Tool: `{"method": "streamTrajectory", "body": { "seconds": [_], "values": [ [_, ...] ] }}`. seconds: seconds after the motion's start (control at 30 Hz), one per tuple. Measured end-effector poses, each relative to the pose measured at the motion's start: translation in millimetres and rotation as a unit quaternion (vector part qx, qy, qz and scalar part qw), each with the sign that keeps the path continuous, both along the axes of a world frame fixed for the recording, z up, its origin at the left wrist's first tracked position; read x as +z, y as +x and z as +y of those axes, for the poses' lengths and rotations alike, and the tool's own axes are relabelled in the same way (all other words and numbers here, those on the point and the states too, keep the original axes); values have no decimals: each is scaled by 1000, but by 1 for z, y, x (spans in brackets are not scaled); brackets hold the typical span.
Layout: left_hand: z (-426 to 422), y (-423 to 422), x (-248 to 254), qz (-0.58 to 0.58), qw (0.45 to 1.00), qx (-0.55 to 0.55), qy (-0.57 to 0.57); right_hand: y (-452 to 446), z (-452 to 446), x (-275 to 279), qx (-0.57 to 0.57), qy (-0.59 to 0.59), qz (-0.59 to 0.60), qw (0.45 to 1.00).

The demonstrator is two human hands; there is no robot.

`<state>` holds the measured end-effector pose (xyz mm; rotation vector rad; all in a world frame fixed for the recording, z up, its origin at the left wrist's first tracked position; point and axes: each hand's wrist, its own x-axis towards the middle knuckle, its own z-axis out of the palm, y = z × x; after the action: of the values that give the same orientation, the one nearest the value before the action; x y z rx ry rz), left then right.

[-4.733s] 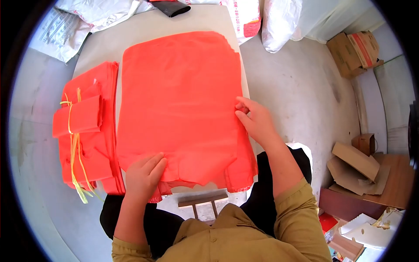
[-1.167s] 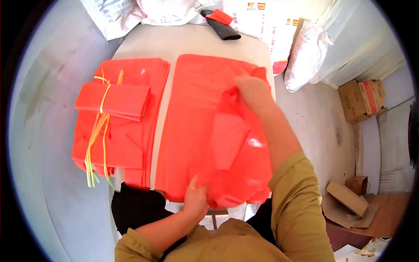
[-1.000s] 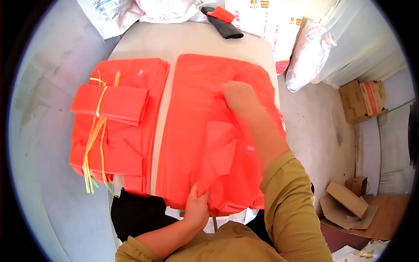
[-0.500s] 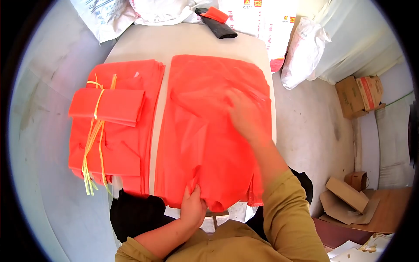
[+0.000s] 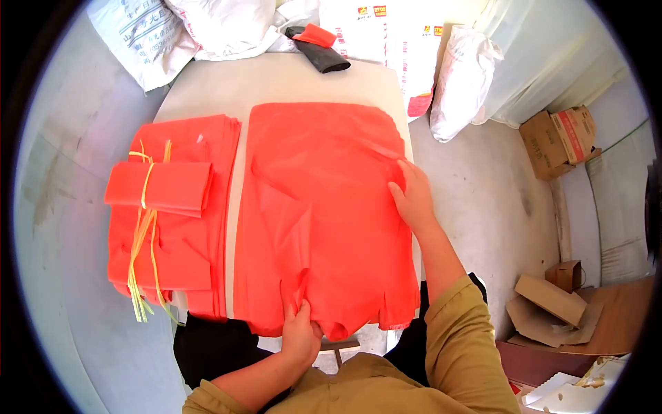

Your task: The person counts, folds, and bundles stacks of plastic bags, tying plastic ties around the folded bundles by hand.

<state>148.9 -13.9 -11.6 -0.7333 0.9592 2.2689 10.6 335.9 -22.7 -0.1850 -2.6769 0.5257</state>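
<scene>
A stack of thin red plastic bags [image 5: 352, 228] lies flat before me, its top layer creased on the left side. My left hand [image 5: 301, 336] is closed on the near edge of the top bag, bunching the plastic into a fold. On the stack's right edge rests my right hand [image 5: 414, 199], thumb and fingers apart, holding nothing I can see. To the left lies another red pile [image 5: 179, 255], with a folded red bundle [image 5: 176, 186] on top. Yellow ties [image 5: 143, 231] run around that bundle and trail toward me.
Both piles lie on a pale table [image 5: 227, 79]. A black and red roll [image 5: 322, 55] sits at its far edge, near white printed sacks [image 5: 148, 45]. Right of the table, a white sack [image 5: 463, 86] stands on the floor. Cardboard boxes [image 5: 557, 141] are farther right.
My right hand has moved from the top of the stack to its right edge. The left hand keeps its grip at the near edge. The camera view has shifted slightly.
</scene>
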Motion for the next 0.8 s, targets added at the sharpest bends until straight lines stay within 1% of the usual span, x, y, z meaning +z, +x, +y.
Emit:
{"method": "streamTrajectory", "body": {
  "seconds": [0.13, 0.17, 0.23, 0.27, 0.37, 0.47, 0.57, 0.67, 0.77, 0.8],
  "values": [
    [3, 0, 15, -23, 1000, -10, -10, -47, -8, 13, 21, -11, -102, 994],
    [2, 2, 10, -20, 1000, -12, -11, -58, -7, 13, 24, -11, -125, 992],
    [-2, 10, -5, -14, 1000, -17, -13, -75, -2, 7, 36, 43, -135, 989],
    [-4, 11, -12, -28, 999, -21, 8, -83, 0, 3, 42, 71, -140, 987],
    [0, 6, 8, -66, 997, -34, -16, -96, -7, 29, 54, 70, -179, 980],
    [1, 10, 2, -60, 998, -8, 5, -108, -14, 54, 49, 44, -250, 966],
    [-1, 10, -3, -61, 998, -18, 7, -116, -6, 50, 70, 9, -260, 963],
    [-1, 12, -4, -31, 999, -41, 4, -122, -4, 55, 89, -2, -291, 952],
    [0, 9, 3, -42, 997, -57, 0, -121, -6, 61, 73, -79, -295, 949],
    [-1, 10, 3, -41, 997, -61, 1, -122, -4, 59, 87, -84, -299, 947]
  ]
}}
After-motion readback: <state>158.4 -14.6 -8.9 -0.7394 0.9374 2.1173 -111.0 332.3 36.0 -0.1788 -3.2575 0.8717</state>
